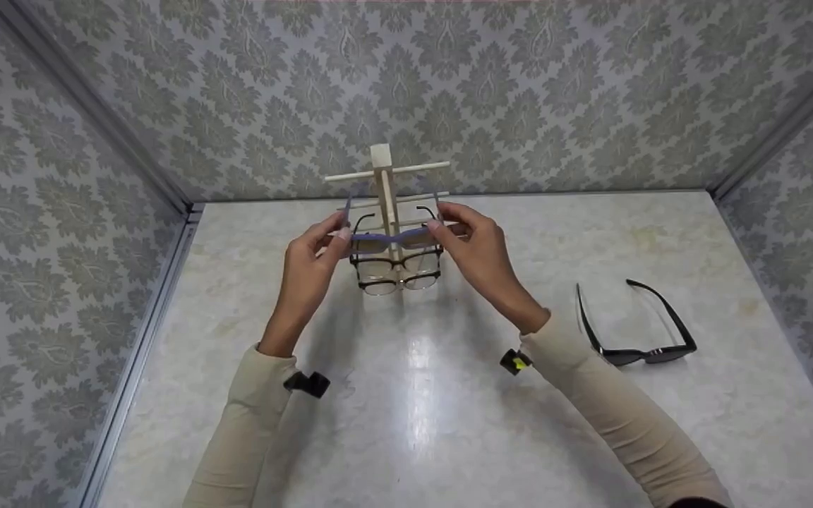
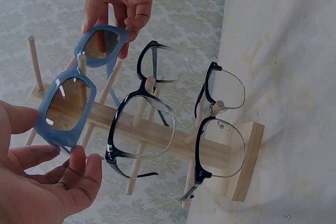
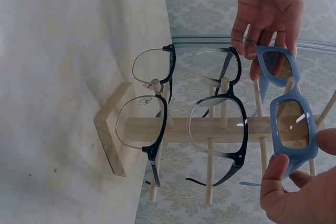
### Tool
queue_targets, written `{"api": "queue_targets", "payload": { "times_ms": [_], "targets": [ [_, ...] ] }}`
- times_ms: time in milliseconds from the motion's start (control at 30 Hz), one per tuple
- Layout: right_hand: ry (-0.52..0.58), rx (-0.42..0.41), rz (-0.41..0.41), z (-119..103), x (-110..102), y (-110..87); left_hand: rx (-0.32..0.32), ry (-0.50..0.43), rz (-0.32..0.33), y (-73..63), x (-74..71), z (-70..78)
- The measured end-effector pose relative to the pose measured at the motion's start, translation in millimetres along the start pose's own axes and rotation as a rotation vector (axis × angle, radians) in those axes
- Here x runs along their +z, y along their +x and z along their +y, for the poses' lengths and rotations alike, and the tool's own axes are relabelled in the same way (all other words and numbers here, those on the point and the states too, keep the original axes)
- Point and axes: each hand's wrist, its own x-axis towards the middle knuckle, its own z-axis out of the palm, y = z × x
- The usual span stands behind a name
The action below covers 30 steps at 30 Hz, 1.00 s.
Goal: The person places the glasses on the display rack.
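Both hands hold a pair of blue-framed sunglasses [image 1: 371,244] with brown lenses, one hand at each side, in front of a wooden eyewear stand [image 1: 381,156]. My left hand [image 1: 311,264] pinches one outer end between thumb and fingers. At the other end, my right hand [image 1: 480,247] has its thumb and fingertips on the frame. The sunglasses' bridge is right at one of the stand's pegs [image 3: 290,86]. Lower on the stand hang black-to-clear glasses [image 2: 113,129], and below them half-rim glasses [image 2: 198,145] with dark tops.
Black sunglasses [image 1: 650,355] lie on the marbled table [image 1: 449,437] to the right, temples unfolded and pointing toward the back. Patterned panels [image 1: 491,85] with metal edges enclose the table at the back and sides. Upper rods [image 1: 424,168] of the stand stick out sideways.
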Motion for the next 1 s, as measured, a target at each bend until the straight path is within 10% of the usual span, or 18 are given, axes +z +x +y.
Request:
{"api": "queue_targets", "payload": {
  "times_ms": [567,1000],
  "targets": [
    [-0.069,0.035,0.103,33.7,-45.5,-26.0,-0.009,0.111,0.015,-39.6,-24.4,-25.8],
    [-0.078,0.014,0.085,54.2,-66.9,-50.0,0.032,0.128,-0.052,-62.4,-12.7,-35.2]
  ]
}}
